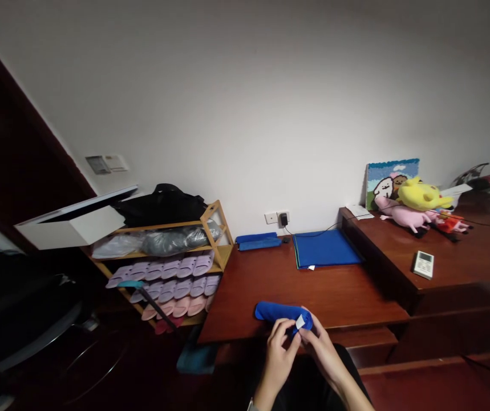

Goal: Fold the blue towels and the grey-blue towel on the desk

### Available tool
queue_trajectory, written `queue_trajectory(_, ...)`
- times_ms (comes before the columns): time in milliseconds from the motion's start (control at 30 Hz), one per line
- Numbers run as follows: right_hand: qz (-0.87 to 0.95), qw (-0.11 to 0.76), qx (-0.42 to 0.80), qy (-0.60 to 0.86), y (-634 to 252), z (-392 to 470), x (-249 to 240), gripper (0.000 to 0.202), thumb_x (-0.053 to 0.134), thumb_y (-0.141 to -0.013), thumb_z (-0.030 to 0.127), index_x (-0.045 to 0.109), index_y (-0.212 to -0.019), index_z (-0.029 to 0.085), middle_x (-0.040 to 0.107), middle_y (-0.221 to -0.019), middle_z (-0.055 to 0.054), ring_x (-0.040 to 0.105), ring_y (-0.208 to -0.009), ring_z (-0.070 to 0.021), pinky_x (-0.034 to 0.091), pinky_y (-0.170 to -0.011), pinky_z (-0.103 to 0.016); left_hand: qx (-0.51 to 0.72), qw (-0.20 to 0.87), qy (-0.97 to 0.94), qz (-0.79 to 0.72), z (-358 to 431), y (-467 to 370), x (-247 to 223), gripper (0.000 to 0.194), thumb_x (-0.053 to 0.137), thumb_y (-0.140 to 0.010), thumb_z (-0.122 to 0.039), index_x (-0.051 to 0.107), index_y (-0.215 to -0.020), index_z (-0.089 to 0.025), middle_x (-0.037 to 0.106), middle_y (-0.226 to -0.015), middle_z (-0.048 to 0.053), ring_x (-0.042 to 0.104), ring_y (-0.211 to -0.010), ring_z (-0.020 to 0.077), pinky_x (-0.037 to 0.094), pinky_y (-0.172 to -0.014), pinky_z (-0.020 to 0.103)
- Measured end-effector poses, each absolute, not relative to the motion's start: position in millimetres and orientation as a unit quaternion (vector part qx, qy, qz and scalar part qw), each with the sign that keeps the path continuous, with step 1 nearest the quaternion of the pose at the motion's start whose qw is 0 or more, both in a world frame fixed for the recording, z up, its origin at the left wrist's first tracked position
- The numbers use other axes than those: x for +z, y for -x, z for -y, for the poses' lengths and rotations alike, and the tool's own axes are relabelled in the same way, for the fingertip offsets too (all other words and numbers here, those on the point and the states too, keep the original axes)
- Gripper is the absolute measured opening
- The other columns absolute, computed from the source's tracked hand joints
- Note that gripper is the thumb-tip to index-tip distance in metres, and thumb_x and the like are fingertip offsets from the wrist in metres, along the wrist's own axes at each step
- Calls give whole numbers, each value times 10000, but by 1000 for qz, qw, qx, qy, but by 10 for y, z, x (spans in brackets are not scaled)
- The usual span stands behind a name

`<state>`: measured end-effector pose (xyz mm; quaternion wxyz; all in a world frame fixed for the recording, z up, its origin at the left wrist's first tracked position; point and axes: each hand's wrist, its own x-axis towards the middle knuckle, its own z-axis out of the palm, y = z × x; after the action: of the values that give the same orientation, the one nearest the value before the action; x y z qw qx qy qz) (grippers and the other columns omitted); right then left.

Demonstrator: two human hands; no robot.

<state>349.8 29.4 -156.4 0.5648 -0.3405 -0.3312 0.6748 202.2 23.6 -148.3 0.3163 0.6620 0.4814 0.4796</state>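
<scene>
From a camera worn on the head, a single wide view looks forward and down across a wooden table (245,285) to a pale wall (245,114). The wearer's left hand (279,345) and right hand (320,348) appear close, low in frame, between a shoe rack (224,255) at left and a yellow plush toy (419,196) at right.
</scene>
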Motion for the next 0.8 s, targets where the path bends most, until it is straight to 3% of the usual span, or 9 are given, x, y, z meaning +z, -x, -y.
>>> queue_trajectory(233,409,562,619,365,-3525,-210,-1438,743,858,-723,558,621,-1377,297,683,-1352,-55,608,-1283,-299,451,-1136,-462,505,329,-624,-497,-107,-2075,-1264,300,621,-919,-532,708,-904,-245,732,-998,77,692,-1004,268,571,-914,372)
queue_trajectory(367,424,578,590,371,-3495,-175,-1373,728,856,-714,587,657,-1334,260,702,-1327,-81,629,-1258,-310,452,-1138,-475,507,415,-579,-486,-74,-2095,-1131,282,681,-865,-499,726,-962,-239,757,-962,57,702,-934,254,562,-857,335)
queue_trajectory(467,428,589,575,372,-3478,-150,-1317,699,851,-717,590,681,-1301,246,722,-1283,-94,673,-1170,-311,527,-1048,-463,523,433,-543,-494,-68,-2084,-1072,296,707,-821,-465,750,-979,-218,754,-949,60,690,-920,253,543,-842,322)
queue_trajectory(567,443,580,577,367,-3486,-127,-1277,698,841,-737,575,666,-1323,238,766,-1139,-82,721,-935,-255,585,-898,-412,538,428,-530,-496,-75,-2053,-1051,261,708,-789,-436,765,-902,-207,723,-844,45,658,-836,234,525,-798,310)
queue_trajectory(667,456,572,576,364,-3502,-105,-1268,737,841,-743,553,629,-1367,224,769,-1013,-54,685,-762,-190,583,-793,-357,545,425,-531,-489,-79,-2030,-1030,230,710,-776,-408,760,-881,-211,693,-803,31,634,-797,219,507,-767,297)
queue_trajectory(800,465,579,557,372,-3516,-74,-1263,710,811,-775,518,602,-1386,224,753,-1019,-52,637,-713,-154,563,-726,-310,555,420,-533,-480,-63,-2022,-993,194,677,-796,-371,744,-900,-222,674,-802,19,619,-776,201,491,-743,280)
